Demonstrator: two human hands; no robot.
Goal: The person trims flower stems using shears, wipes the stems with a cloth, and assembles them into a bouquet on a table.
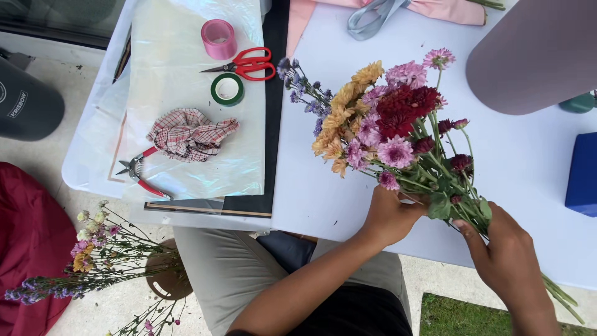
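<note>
Two hands, both mine, are on one bunch of flowers (398, 124) held low over the white counter (535, 168), near its front edge. My right hand (507, 249) is wrapped shut around the stems where they cross. My left hand (388, 214) rests against the stems just below the blooms, fingers (407, 208) curled in among the leaves; whether it truly grips a stem I cannot tell. The heads fan up and to the left: dark red in the middle, pink and purple around it, orange on the outer side, small blue sprigs beyond.

I judge this to be the arranging step, with stems being gathered and set in place. Any next move calls for my right hand to hold firm while the left does the fine work.

The stem ends (563, 295) stick out past the counter's front edge, over the ground. Bare white counter lies open under and left of the blooms. To the right a blue box (583, 174) sits near. Further left, well apart, lie red scissors (249, 64), a pink ribbon roll (219, 38), a green tape roll (227, 89), a checked cloth (189, 134) and red-handled cutters (140, 171). More flowers (93, 249) lie on the floor.
</note>
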